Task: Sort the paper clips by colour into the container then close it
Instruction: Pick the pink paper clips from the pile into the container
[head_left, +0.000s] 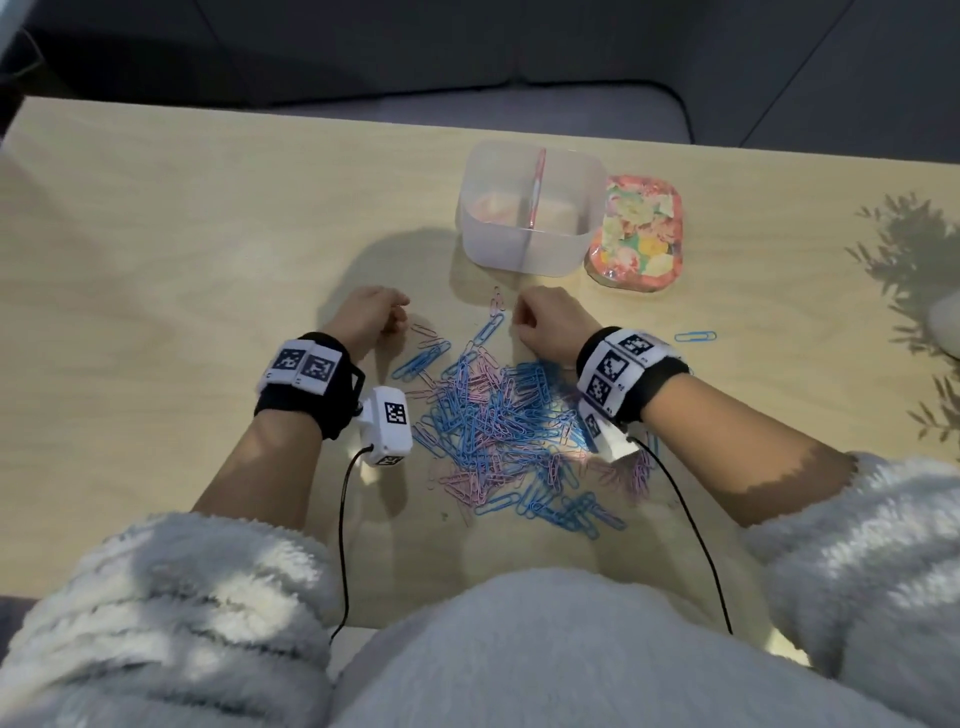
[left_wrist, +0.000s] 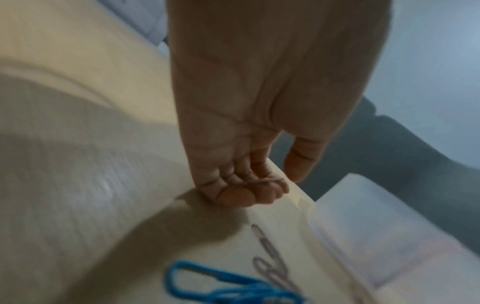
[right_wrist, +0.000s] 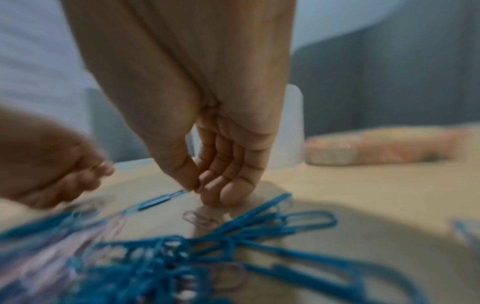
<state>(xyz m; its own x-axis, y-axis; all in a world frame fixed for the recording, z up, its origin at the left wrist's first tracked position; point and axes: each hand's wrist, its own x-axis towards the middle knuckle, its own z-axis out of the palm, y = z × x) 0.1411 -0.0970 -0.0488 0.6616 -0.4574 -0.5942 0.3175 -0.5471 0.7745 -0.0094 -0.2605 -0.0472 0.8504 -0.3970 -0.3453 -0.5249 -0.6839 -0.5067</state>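
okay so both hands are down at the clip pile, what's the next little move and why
Probably lift the right hand and carry the blue clip its fingers pinch to one side of the container. The container stands open just beyond the pile, its divider upright, and no clips show inside.

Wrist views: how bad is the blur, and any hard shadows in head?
Left wrist: soft all over, the blue clips smeared. Right wrist: right hand fairly sharp, the foreground pile streaked. Head: sharp, a leafy plant shadow on the table.
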